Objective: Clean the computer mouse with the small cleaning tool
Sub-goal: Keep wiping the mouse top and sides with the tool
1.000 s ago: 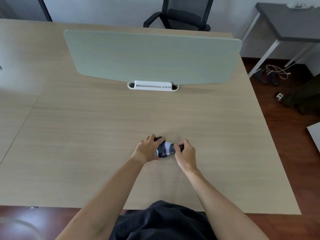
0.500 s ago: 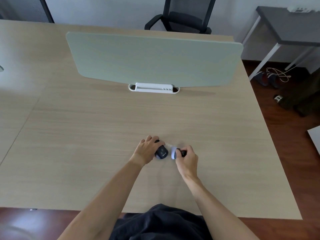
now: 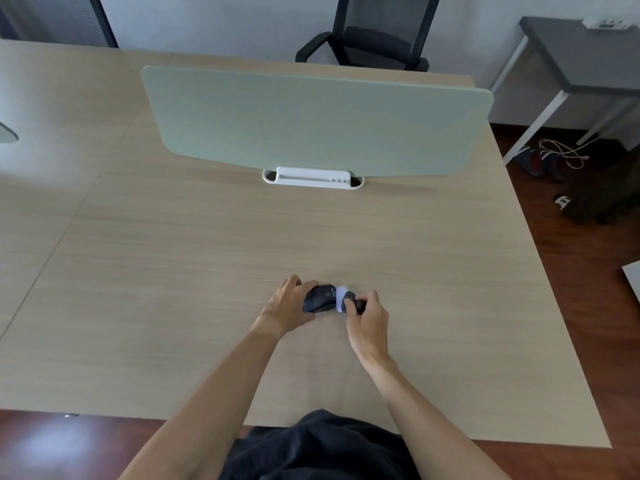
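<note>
Computer mouse (image 3: 320, 298): dark, lying on the table (image 3: 207, 271) near its front edge, roughly centre. Pale marking on its right end; unreadable.

Left hand (image 3: 289, 303): fingers curled round the left side of the mouse, gripping it against the table surface. The hand covers the mouse's left flank.

Small cleaning tool (image 3: 343, 299): pale rounded head with a dark body behind it. Head touches the right end of the mouse.

Right hand (image 3: 367, 318): fingers closed on the dark body of the tool, pinching it from the right. Most of the tool's body is hidden by the fingers.

Table: light wood grain, large, bare round the hands on all sides. A seam runs diagonally at the left where a second tabletop adjoins.

Divider panel (image 3: 311, 123): pale green, upright, across the far half of the table, well apart from the hands. White bracket (image 3: 313, 177) at its base, on the near side.

Office chair (image 3: 374, 32): black mesh back, beyond the far table edge, partly cut off by the frame.

Side table (image 3: 585, 53): grey top, white legs, far right. A white device rests on its back edge; type unclear.

Floor (image 3: 588, 271): dark red-brown, right of the table. White cable (image 3: 564, 152) and dark footwear (image 3: 540, 161) lie beneath the side table.

Dark garment (image 3: 318, 448): at the bottom edge, between the two forearms.
</note>
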A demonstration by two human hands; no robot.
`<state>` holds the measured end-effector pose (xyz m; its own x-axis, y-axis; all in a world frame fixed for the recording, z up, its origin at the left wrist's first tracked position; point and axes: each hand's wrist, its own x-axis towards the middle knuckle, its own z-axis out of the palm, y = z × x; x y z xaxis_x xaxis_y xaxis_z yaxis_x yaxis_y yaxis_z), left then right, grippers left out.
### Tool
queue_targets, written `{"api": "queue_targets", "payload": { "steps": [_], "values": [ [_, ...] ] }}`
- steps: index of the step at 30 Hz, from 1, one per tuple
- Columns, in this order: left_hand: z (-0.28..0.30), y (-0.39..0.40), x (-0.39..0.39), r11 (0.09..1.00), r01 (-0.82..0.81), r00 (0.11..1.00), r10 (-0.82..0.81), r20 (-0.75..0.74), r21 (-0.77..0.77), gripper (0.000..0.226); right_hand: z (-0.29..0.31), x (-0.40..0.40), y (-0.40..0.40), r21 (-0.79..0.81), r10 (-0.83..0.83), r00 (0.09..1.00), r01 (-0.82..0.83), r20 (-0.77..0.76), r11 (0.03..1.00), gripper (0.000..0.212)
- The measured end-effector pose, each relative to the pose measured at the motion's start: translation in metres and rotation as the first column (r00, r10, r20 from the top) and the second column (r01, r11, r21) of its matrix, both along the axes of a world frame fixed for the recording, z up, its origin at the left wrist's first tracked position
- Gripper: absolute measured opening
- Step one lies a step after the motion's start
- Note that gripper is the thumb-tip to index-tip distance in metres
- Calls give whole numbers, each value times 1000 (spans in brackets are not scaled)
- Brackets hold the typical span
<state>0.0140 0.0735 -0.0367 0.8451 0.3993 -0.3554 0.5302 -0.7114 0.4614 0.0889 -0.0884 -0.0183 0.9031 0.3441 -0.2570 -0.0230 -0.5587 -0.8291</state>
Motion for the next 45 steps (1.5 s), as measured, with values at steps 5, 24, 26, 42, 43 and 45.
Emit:
{"api": "queue_targets", "payload": {
  "steps": [5,24,26,42,43,45],
  "values": [
    [7,-1,3,997,-56,998,56,-14,-50,63,8,-6,19,57,299,953,-297,-46,953,12],
    [11,-3,2,981,-172,985,170,-27,-94,97,-1,28,29,-39,191,980,-190,49,981,10],
    [13,-4,3,978,-185,983,183,-32,-98,100,3,31,26,-49,141,981,-135,135,990,11],
    [17,-9,0,972,-227,973,225,-43,-53,92,6,44,26,33,86,989,-90,118,995,10],
    [17,-9,0,972,-229,973,226,-48,-50,91,9,43,24,63,93,991,-100,100,993,10],
    [16,-9,1,974,-223,974,220,-56,-48,89,11,37,21,81,207,978,-208,31,975,10]
  ]
}}
